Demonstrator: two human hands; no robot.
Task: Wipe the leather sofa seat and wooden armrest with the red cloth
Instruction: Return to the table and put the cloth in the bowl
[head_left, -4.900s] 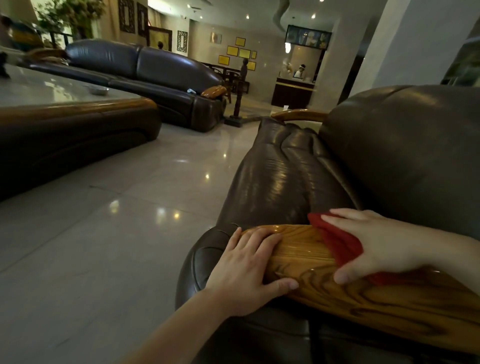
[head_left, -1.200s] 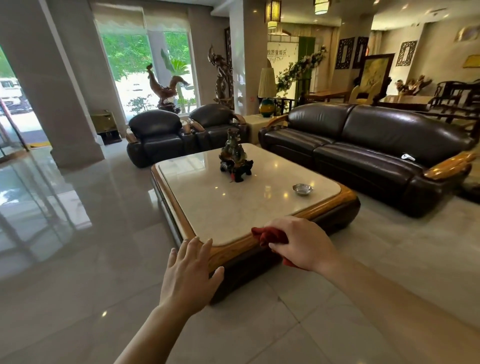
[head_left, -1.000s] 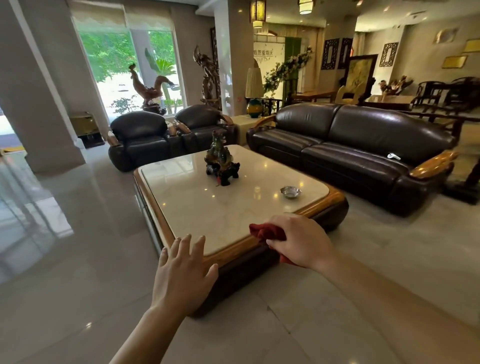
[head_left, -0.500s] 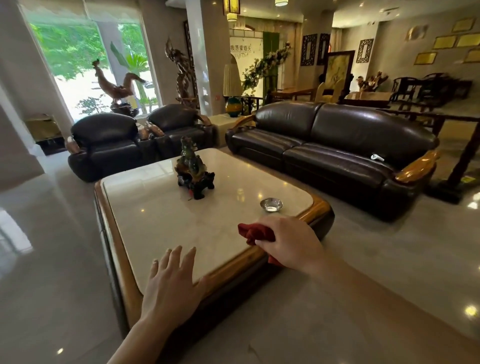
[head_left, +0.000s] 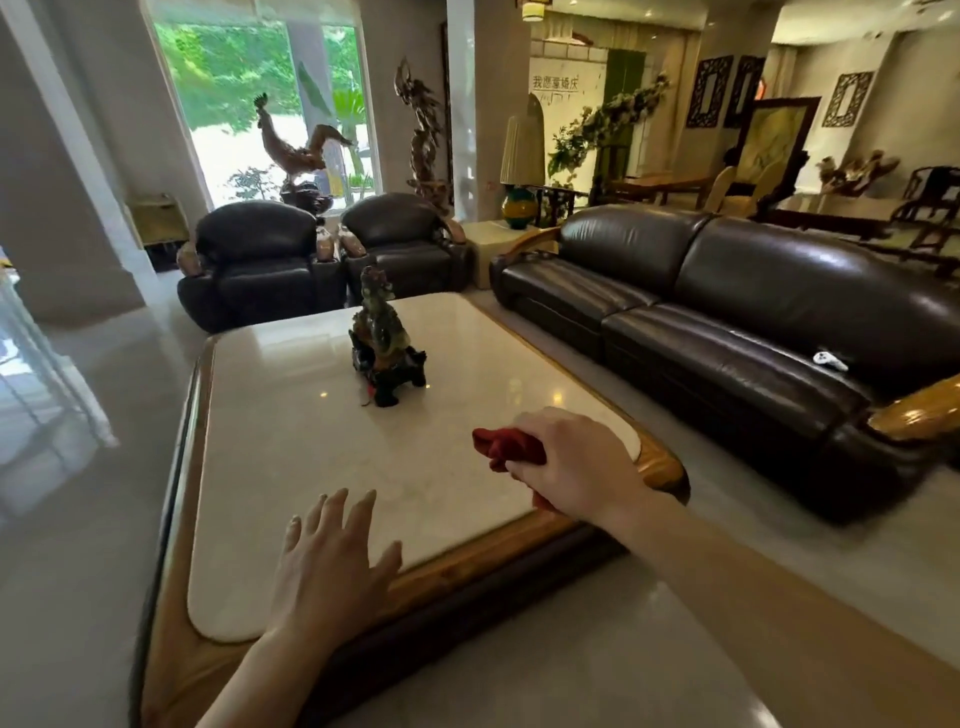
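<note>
My right hand (head_left: 574, 462) grips the bunched red cloth (head_left: 506, 447) above the near right part of a marble-topped coffee table (head_left: 291, 457). Fingers spread, my left hand (head_left: 332, 561) hovers over the table's near wooden edge and holds nothing. A dark brown leather sofa (head_left: 727, 322) stands across the floor to the right. Its wooden armrest (head_left: 919, 408) shows at the right edge of the view. Both hands are well apart from the sofa.
A carved figurine (head_left: 384, 348) stands mid-table. Two dark leather armchairs (head_left: 260, 260) sit at the far end before a window. A small white object (head_left: 828, 360) lies on the sofa seat. Glossy tiled floor (head_left: 779, 545) separates table and sofa.
I have turned away from the armrest I was wiping and moved up to the coffee table. Both hands now reach over its top, the right one still holding the cloth.
</note>
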